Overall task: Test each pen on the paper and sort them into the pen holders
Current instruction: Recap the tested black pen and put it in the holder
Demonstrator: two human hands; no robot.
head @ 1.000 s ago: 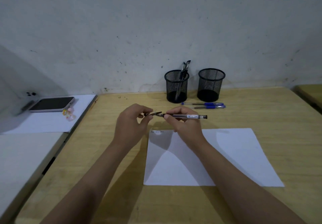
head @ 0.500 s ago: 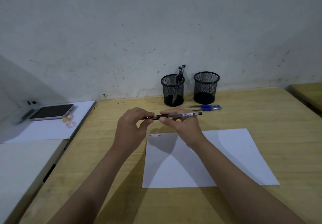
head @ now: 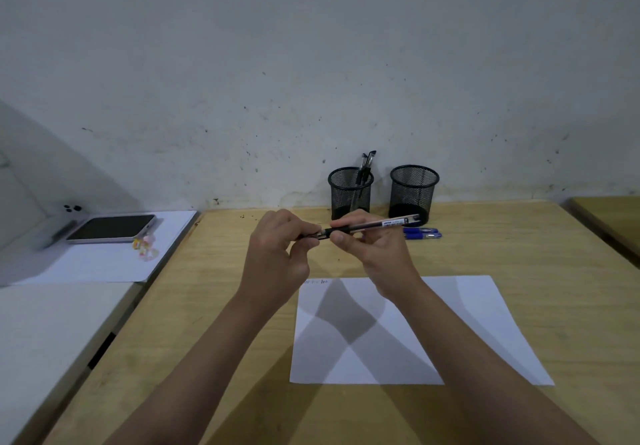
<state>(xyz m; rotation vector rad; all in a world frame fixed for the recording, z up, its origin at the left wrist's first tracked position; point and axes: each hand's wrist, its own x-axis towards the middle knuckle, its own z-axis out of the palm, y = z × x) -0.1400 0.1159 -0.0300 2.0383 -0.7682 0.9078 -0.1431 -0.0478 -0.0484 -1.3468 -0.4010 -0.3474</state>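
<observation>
Both hands grip one pen (head: 367,227) above the paper's (head: 467,323) far edge: left hand (head: 277,250) pinches its cap end, right hand (head: 374,250) its barrel; holders (head: 349,190) at twelve o'clock.

We can read very little here. The pen (head: 367,228) carries a white label (head: 393,223) on its barrel with dark print, but the letters are too small and blurred for us to make out. Near the top left corner of the paper (head: 450,326) we see a few faint handwritten marks (head: 316,282), scribbles and not words we can read. We find no legible text, number or brand anywhere else.
</observation>
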